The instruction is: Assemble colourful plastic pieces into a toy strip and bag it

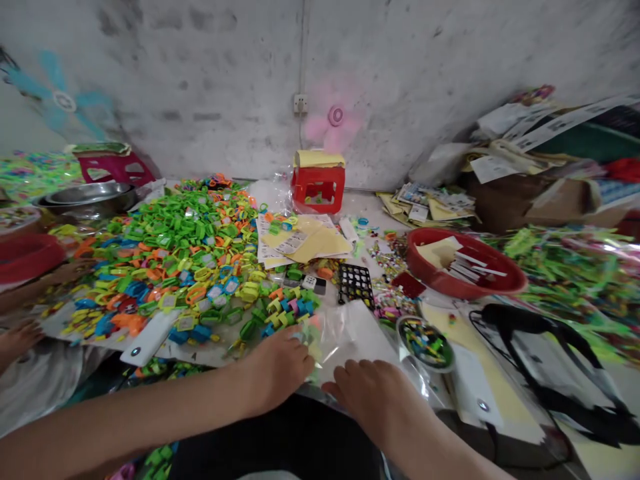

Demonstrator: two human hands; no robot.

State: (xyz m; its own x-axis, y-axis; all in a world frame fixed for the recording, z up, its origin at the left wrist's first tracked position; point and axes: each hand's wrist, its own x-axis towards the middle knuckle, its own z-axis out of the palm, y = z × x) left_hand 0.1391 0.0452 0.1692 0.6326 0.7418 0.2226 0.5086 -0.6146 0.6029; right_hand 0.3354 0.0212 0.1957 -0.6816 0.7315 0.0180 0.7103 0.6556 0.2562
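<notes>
nearer than the black tray (356, 283), the left hand (280, 367) and right hand (377, 400) pinch the clear bag (336, 337) in their fingers, likely a bag-handling step; the next move seems to call for a light, steady hold. room is tight: the toy watch heap (200, 260) crowds the tray's left, a tub of pieces (434, 370) its near right, and the surface's (210, 353) edge lies nearer, beside both hands.

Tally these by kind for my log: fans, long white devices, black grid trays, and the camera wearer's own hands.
Fans: 2 (blue fan, pink fan)
Long white devices: 2 (left device, right device)
Black grid tray: 1
Wearer's hands: 2 (left hand, right hand), both at the clear bag
Total: 7
</notes>
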